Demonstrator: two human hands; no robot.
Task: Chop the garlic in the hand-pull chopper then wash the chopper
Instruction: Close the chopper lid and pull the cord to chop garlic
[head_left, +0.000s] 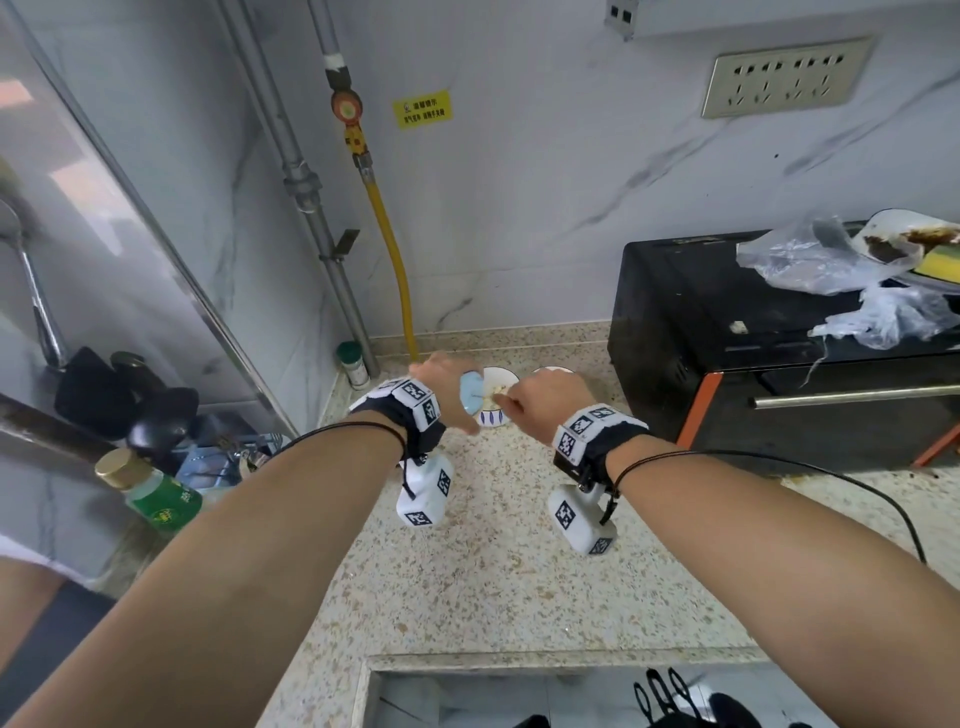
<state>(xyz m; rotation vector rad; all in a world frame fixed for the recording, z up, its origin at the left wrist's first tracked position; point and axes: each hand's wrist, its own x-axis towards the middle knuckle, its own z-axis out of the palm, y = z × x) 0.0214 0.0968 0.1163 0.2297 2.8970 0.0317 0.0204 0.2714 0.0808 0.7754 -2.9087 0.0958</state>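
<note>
I had both arms stretched to the back of the speckled stone counter (493, 571), its surface grainy beige with a dull polish. My left hand (441, 384) gripped a pale blue chopper piece (471, 397), smooth plastic and rounded like an oval. It stood on edge at the left rim of a small bowl (491, 418), its long axis running from near to far and its broad face turned toward the bowl. The bowl was glossy white ceramic with dark blue petal marks on its outer wall. Inside lay a little heap of pale chopped garlic (500, 389).

My right hand (545, 402) hovered at the bowl's right rim with its fingers curled and the tips pointing in toward the garlic. I could not tell whether they pinched anything.

Just behind that hand, the white rim of a second bowl (553, 370) showed, its contents hidden. To the right sat a boxy black oven (753, 364) with orange trim and a metal bar handle. Crumpled clear plastic bags (810, 260) lay on top of it. A green-capped jar (353, 364) stood by the wall at the left.
</note>
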